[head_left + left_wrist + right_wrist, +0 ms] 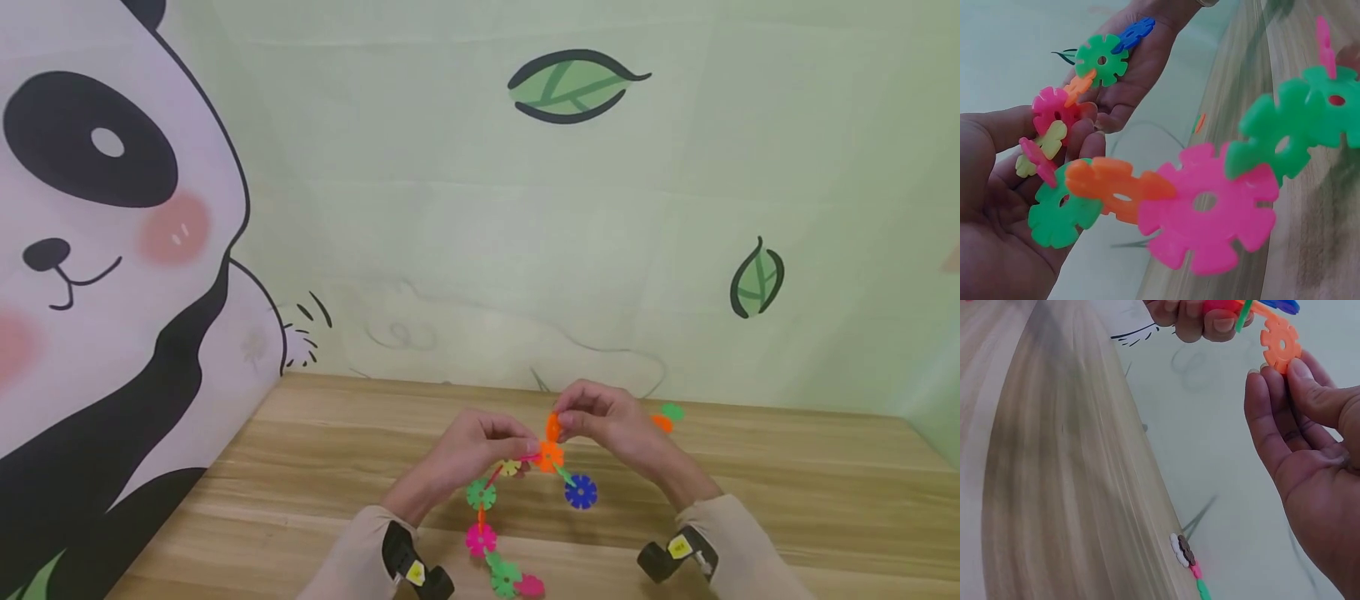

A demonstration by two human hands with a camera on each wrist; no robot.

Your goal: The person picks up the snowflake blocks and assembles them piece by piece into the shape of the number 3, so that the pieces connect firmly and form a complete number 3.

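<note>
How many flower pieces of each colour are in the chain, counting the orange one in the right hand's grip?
Pink pieces: 4
Green pieces: 4
Orange pieces: 3
Yellow piece: 1
Blue piece: 1
Total: 13

Orange disc (1274, 347), pink disc (1047, 106), blue disc (575, 496), brown wood-grain table (270, 475), black-and-white panda (105, 225), pale green backdrop (420, 167)

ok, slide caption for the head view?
Left hand holds a chain of colourful notched discs; right hand pinches an orange disc, panda-print backdrop behind.
</note>
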